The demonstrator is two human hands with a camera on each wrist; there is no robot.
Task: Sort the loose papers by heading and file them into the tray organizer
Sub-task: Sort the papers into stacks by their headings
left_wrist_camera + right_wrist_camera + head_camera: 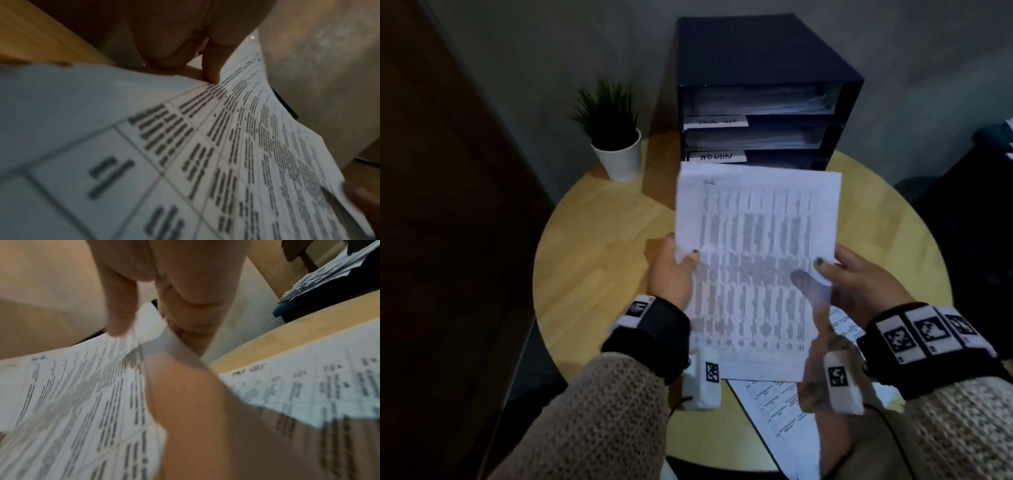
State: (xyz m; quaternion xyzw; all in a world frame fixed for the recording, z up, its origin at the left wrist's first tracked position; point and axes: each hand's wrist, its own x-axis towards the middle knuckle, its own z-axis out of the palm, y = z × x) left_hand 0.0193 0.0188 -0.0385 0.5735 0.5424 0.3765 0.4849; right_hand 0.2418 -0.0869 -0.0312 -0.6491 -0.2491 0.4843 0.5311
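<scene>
While both hands pinch one sheet (753,260), three trays (760,102) filled.

Beige knit sleeves (599,411), black wristbands (654,335) with square-coded white tags, dark nail polish

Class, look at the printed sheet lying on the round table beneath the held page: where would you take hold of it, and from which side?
Pinch the sheet on the table at its bare near-left edge, coming from the person's side. It lies flat, and its far right part is hidden under the held page and the right hand.
</scene>
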